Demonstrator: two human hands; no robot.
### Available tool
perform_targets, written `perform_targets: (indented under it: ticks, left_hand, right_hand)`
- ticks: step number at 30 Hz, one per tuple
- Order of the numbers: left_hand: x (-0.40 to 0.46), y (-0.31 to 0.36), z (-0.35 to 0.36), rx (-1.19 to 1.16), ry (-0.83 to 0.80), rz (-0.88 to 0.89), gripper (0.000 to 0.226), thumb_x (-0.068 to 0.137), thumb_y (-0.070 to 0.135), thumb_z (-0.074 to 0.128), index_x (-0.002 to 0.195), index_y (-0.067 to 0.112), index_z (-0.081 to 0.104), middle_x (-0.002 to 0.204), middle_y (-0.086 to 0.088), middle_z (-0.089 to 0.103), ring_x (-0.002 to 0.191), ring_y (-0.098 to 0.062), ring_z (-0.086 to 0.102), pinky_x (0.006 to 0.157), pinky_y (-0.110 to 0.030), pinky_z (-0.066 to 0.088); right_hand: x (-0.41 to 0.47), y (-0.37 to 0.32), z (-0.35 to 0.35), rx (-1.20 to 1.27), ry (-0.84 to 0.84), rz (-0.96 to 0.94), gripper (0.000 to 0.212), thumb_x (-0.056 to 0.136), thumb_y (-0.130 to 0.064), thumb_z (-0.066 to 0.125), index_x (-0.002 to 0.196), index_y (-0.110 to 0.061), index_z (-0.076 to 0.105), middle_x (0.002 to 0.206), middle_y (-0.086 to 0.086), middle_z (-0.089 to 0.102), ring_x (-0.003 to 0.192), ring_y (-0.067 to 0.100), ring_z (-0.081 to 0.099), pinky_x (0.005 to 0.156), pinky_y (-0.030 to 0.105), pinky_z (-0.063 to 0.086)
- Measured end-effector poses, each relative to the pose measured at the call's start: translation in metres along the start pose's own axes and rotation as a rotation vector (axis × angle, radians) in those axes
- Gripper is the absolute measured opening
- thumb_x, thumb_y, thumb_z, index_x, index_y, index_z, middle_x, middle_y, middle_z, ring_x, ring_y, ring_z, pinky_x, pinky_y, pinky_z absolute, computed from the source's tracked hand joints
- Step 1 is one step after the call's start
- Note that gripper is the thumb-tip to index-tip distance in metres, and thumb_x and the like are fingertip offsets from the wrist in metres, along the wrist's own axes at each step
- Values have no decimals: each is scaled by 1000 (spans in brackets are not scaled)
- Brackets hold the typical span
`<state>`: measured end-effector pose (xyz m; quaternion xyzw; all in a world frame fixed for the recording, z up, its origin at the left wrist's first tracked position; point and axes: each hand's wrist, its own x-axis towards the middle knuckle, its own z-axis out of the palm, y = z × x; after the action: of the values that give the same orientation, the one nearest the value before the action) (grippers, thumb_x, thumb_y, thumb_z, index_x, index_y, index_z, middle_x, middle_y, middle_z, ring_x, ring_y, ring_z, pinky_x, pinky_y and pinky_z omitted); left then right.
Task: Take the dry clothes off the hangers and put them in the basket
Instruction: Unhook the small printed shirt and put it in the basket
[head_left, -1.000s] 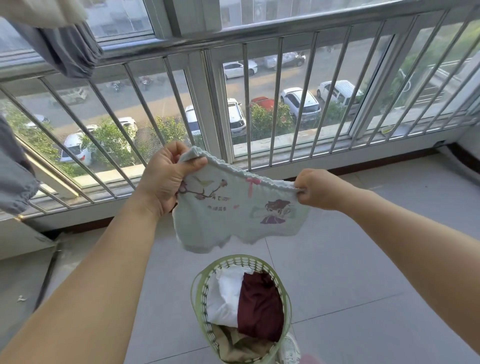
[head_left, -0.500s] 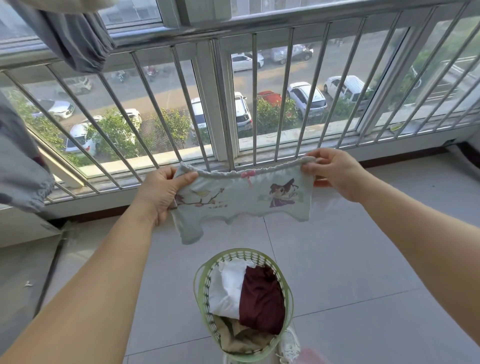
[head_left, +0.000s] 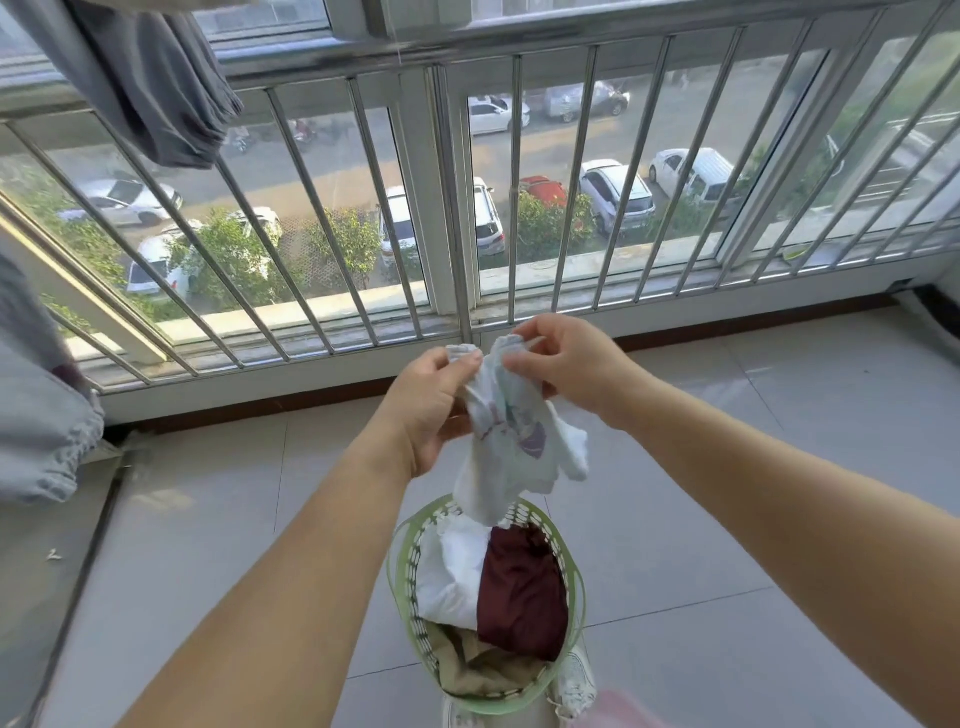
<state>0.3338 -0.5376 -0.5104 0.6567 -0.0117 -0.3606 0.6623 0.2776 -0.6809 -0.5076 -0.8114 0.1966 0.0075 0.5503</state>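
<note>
Two hands hold one small pale printed garment (head_left: 511, 436) by its gathered top edge: my left hand (head_left: 434, 410) pinches one end between thumb and fingers, my right hand (head_left: 563, 364) pinches the other, and the two ends are brought close together so the cloth hangs folded in a narrow drape. Its lowest corner dangles just above the far rim of the green basket (head_left: 402, 566), which stands on the floor tiles (head_left: 727, 519) and already carries a white piece (head_left: 457, 566), a maroon piece (head_left: 524, 587) and something tan beneath.

I judge the step is the drop. I would bring both hands nearer me, over the basket's middle, lower until the cloth touches the pile, then let go with both together, so nothing slides over the rim.

Room is generous to the right. Ahead, the window bars (head_left: 571, 182) stand near; grey clothes (head_left: 156, 88) hang up left.
</note>
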Motion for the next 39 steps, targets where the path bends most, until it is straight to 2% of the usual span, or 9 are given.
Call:
perform_targets:
  ticks: [5, 9, 11, 14, 16, 19, 21, 30, 39]
  left_hand:
    - [-10, 6, 4, 35, -61, 27, 48, 96, 51, 30, 88, 13, 59, 72, -2, 65, 61, -20, 66, 57, -31, 54]
    - [-12, 5, -4, 126, -34, 112, 31, 100, 31, 35, 92, 11, 57, 86, -9, 62, 64, -23, 67, 60, -30, 55]
    - [-6, 3, -13, 385, 95, 296, 8, 91, 20, 56, 94, 14, 51, 87, -6, 52, 65, -17, 60, 61, -25, 51]
    - [4, -1, -28, 929, 134, 405, 60, 74, 20, 73, 126, 25, 43, 109, -2, 32, 98, -13, 40, 91, -24, 39]
    - [6, -5, -33, 1119, 71, 310, 69, 68, 27, 76, 128, 35, 44, 122, -2, 28, 117, -19, 31, 106, -35, 29]
    - [8, -10, -36, 1160, -44, 287, 17, 69, 28, 71, 82, 25, 61, 107, -1, 47, 109, -27, 44, 89, -36, 40]
    - [9, -13, -40, 1129, -83, 337, 20, 74, 17, 63, 62, 20, 48, 78, 2, 48, 85, -29, 51, 67, -32, 36]
    - [10, -13, -52, 1109, -47, 333, 19, 84, 4, 52, 91, 20, 60, 81, 2, 58, 77, -15, 51, 62, -22, 37]
    - [26, -54, -76, 1150, -53, 239, 7, 82, 15, 64, 83, 9, 64, 72, 0, 55, 71, -16, 46, 53, -13, 29]
  right_hand:
    - [-3, -10, 9, -222, -68, -121, 50, 73, -39, 75, 112, -15, 55, 84, 0, 60, 74, 15, 56, 71, 31, 50]
    - [-2, -11, 7, -268, 4, -199, 23, 82, -20, 69, 102, -18, 57, 79, 0, 57, 72, 15, 52, 73, 34, 49]
    - [-2, -13, 5, -221, -19, -218, 14, 84, -12, 65, 93, -20, 58, 75, -1, 56, 72, 15, 52, 73, 37, 50]
    - [-5, -17, 3, -172, -115, -218, 12, 83, -9, 65, 89, -19, 61, 76, 2, 58, 73, 16, 53, 71, 37, 51]
    - [-6, -19, 1, -146, -163, -213, 11, 84, -8, 64, 90, -18, 62, 79, 5, 59, 74, 16, 53, 73, 33, 51]
    - [-6, -18, -2, -132, -200, -214, 13, 85, -6, 63, 87, -19, 63, 79, 7, 60, 72, 15, 52, 70, 31, 49]
    - [-4, -14, -6, -165, -194, -213, 16, 84, -6, 62, 85, -22, 63, 71, 0, 57, 64, 8, 48, 62, 21, 41]
    - [6, 2, -4, -478, -173, -150, 34, 84, -5, 56, 115, -20, 59, 79, -7, 53, 68, 5, 48, 57, 11, 37]
    - [14, 41, 21, -587, -279, -24, 20, 83, -5, 54, 95, -18, 63, 77, -4, 55, 70, 12, 47, 53, 16, 35]
